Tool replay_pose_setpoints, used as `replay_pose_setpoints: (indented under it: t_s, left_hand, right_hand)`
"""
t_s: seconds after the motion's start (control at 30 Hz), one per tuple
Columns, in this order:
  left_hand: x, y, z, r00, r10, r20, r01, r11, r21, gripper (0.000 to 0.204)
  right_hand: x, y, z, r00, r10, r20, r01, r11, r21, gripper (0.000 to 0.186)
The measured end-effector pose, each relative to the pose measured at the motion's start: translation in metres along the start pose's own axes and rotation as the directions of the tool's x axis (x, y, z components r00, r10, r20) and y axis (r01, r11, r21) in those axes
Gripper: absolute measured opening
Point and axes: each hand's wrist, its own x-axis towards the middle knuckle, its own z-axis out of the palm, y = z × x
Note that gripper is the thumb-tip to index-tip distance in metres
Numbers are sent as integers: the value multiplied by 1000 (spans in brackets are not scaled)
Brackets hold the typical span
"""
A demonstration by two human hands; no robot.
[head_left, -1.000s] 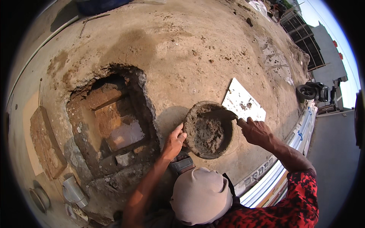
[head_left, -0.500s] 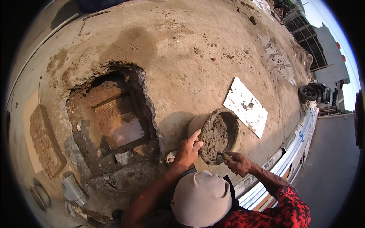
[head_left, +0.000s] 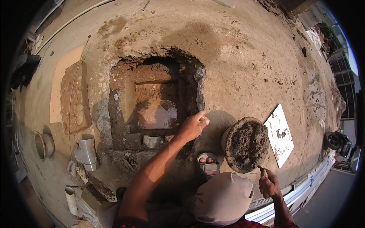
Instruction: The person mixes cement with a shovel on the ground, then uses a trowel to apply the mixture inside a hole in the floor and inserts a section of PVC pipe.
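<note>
Sandy tan, hard-surfaced ground (head_left: 243,72), scattered with dark crumbs; bears all items below.

Pit (head_left: 200,78), one, roughly rectangular. Broken, jagged grey edge; reddish earth inside, with a pool of murky water (head_left: 159,117) in a square recess.

Slab (head_left: 73,100), one, long, thick, rough and brown, lying partly over a smooth tan sheet (head_left: 57,89) left of the pit.

White board (head_left: 280,138), one, flat, spattered with dark lumps. Lies just beside the bucket, probably to be within right-hand reach.

Bucket (head_left: 227,147), one, round, dull grey-brown. Stands between pit and board, near the person's foot (head_left: 207,161), seemingly so either hand can get to it. Filled with mortar (head_left: 248,142): thick, wet-looking, lumpy.

Pipe fitting (head_left: 88,155), one, smooth grey, cylindrical, near the pit's lower left.

Left hand (head_left: 195,126), above the pit's right edge, apart from the bucket; fingers loosely bent, forefinger extended, nothing visible in it.

Right hand (head_left: 269,184), closed around the handle of the trowel, likely for a firm hold.

Trowel (head_left: 263,173), one, tan handle; its dark end meets the bucket's near rim, blade indistinct.
</note>
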Motion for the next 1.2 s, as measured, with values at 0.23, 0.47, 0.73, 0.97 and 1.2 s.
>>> replay_pose_setpoints:
  t_s: [0.23, 0.47, 0.73, 0.97, 1.2]
  left_hand:
    - [-69, -96, -304, 674, 30, -738, 684, 353, 639, 65]
    - [-174, -145, -416, 504, -262, -823, 859, 49, 510, 99]
    - [-181, -196, -433, 636, -20, -771, 762, 173, 624, 94]
    - [-200, -193, -433, 630, 49, -775, 759, 175, 627, 92]
    - [-165, -187, -428, 613, 72, -787, 762, 207, 613, 91]
  right_hand:
    - [16, -79, 53, 994, -58, 90, 67, 993, -97, 49]
    - [123, -157, 142, 921, 91, 378, -62, 994, -88, 36]
    - [439, -224, 391, 806, 256, 534, -221, 966, -130, 19]
    - [544, -190, 495, 862, 183, 472, -157, 983, -94, 21]
    - [617, -93, 416, 544, -685, 485, 761, 158, -630, 33]
